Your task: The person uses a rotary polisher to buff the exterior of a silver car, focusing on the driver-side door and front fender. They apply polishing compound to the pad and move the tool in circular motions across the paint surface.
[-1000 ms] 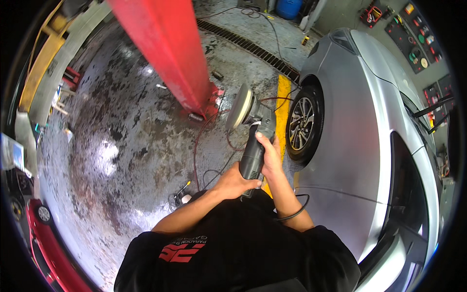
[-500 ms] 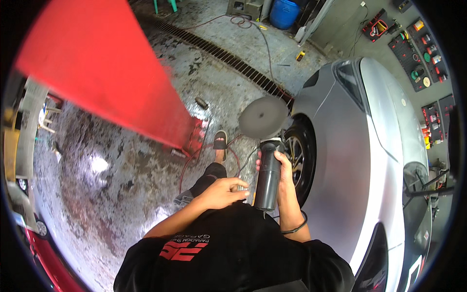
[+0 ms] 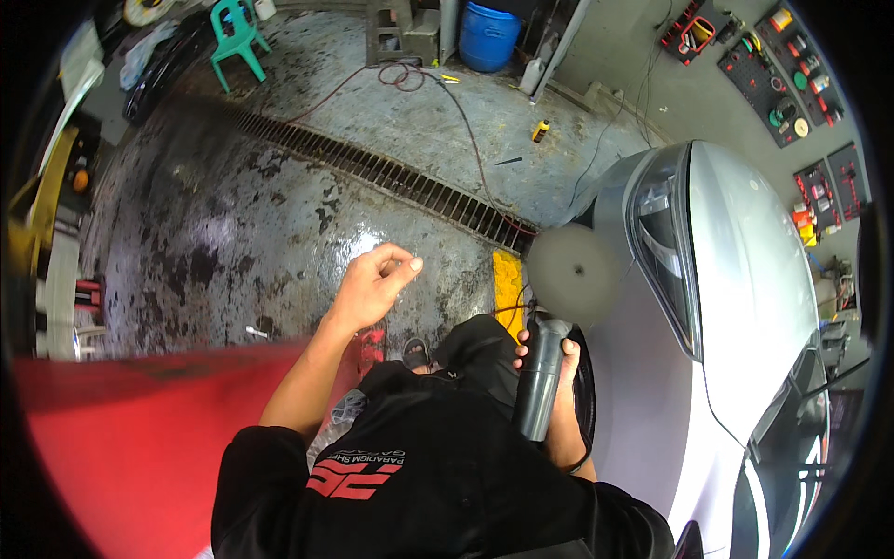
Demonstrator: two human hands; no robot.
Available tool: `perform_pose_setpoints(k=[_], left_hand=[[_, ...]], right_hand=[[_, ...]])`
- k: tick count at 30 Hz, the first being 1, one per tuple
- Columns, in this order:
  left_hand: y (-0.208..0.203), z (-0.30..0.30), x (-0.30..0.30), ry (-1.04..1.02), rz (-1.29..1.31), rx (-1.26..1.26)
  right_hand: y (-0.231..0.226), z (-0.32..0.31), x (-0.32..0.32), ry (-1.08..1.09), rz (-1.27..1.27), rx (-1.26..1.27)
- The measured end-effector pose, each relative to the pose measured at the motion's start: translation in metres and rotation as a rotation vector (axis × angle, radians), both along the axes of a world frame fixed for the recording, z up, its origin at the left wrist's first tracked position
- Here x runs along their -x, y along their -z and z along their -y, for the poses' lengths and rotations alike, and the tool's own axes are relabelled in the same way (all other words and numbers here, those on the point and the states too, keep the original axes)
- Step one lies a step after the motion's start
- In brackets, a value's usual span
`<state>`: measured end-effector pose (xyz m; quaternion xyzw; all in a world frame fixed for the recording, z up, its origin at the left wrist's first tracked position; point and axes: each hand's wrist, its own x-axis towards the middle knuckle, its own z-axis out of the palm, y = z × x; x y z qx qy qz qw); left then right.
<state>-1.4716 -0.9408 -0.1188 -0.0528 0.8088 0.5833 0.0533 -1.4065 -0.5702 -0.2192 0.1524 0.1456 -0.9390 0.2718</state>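
Observation:
My right hand [image 3: 565, 359] is wrapped round the black cylindrical body of a power polisher [image 3: 538, 396]. Its round grey pad [image 3: 575, 278] faces up at the far end, close beside the front of a silver car [image 3: 652, 401]. The pad looks smooth and blurred, with a dark centre. Raised in front of my body to the left, my left hand [image 3: 372, 284] has loosely bent fingers, a gap by the thumb, and nothing visible in it.
A red post [image 3: 121, 438] stands close on my left. A floor drain grate [image 3: 391, 177] runs across the wet concrete. Beyond it lie a hose [image 3: 410, 74], a yellow bottle [image 3: 540, 130] and a blue barrel [image 3: 489, 37]. A green chair [image 3: 237, 42] stands far left; a yellow block [image 3: 507, 289] sits near the polisher.
The view has swung toward the car's front, whose headlight now shows. My left hand has moved up and away from the polisher; my right still holds the polisher, now alongside the front corner.

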Motion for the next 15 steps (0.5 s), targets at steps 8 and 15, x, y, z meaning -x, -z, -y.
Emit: perform_pose_setpoints(k=[8,15], left_hand=[[0.084,-0.042,0.238,0.476,0.320,0.334],[0.116,-0.086,0.461,0.748,0.340,0.704]], right_hand=[[0.075,-0.018,0.195,0.046,-0.031,0.132],[0.076,-0.044,0.351,0.116,-0.183,0.298]])
